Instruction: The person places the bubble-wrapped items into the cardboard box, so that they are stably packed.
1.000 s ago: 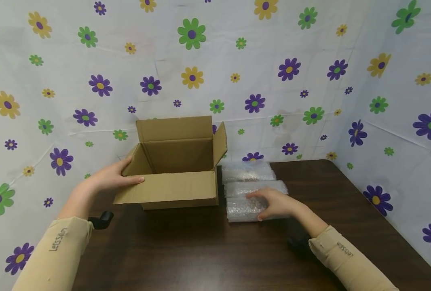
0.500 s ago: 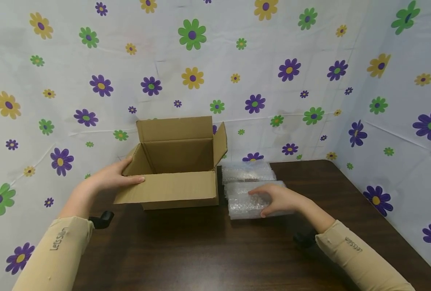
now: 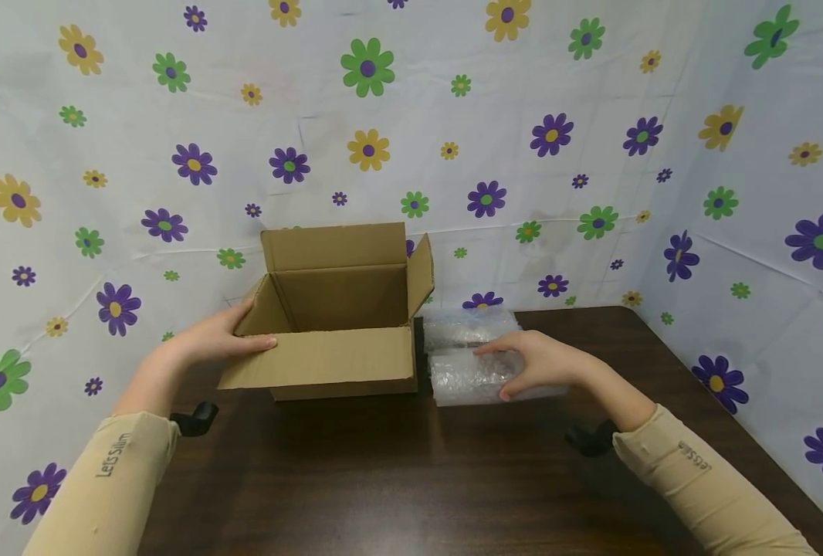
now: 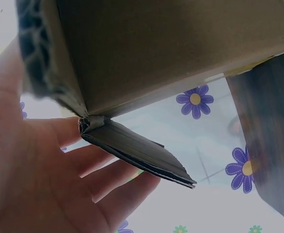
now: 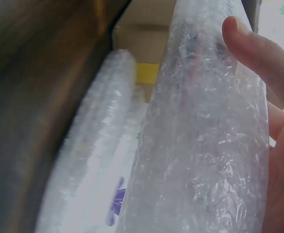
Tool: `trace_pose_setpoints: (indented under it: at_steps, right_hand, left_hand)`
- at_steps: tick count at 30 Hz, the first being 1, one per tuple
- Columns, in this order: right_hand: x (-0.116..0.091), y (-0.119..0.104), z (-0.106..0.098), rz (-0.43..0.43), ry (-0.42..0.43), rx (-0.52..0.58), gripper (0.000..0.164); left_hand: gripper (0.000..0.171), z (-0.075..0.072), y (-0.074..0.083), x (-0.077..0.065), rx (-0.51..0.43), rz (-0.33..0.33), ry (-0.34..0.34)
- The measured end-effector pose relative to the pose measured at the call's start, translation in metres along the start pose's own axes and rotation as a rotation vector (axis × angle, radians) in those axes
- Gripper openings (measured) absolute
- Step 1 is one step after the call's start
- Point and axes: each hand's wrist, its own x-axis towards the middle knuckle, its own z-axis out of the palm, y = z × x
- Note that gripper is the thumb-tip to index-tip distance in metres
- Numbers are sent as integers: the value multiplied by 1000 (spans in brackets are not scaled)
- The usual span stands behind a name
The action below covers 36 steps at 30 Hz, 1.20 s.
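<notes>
An open cardboard box [image 3: 342,359] stands at the back of the table. My left hand [image 3: 210,340] grips its front left corner, thumb over the front flap and fingers behind the left flap [image 4: 142,150]. My right hand [image 3: 546,363] holds a bubble-wrapped bundle [image 3: 470,377] between thumb and fingers, just right of the box. In the right wrist view the bundle [image 5: 195,131] looks raised off the table, its wrapped contents blurred. Another bubble-wrapped bundle [image 3: 460,328] lies behind it, partly hidden by the hand.
The dark wooden table [image 3: 384,479] runs up to a flower-printed cloth [image 3: 439,170] at the back and right. The box's back flap [image 3: 335,245] and right flap [image 3: 420,276] stand up. A black wrist mount [image 3: 196,419] hangs below the left wrist.
My right hand has closed on the front bubble-wrapped bundle and lifted it, moving slightly back over the other wrapped bundles. The left hand and the box have stayed in place.
</notes>
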Motion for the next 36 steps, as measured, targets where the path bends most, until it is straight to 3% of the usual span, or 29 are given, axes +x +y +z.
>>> trace_pose_setpoints:
  at_steps: [15, 26, 36]
  right_hand:
    - [-5, -24, -32, -5, 21, -27, 68]
    - [-5, -47, -73, -67, 63, -15, 68]
    - [7, -63, -108, -106, 1, 12, 69]
  left_hand:
    - [102, 0, -1, -2, 0, -11, 0]
    - [104, 0, 0, 1, 29, -21, -7]
    - [104, 0, -2, 1, 26, -18, -15]
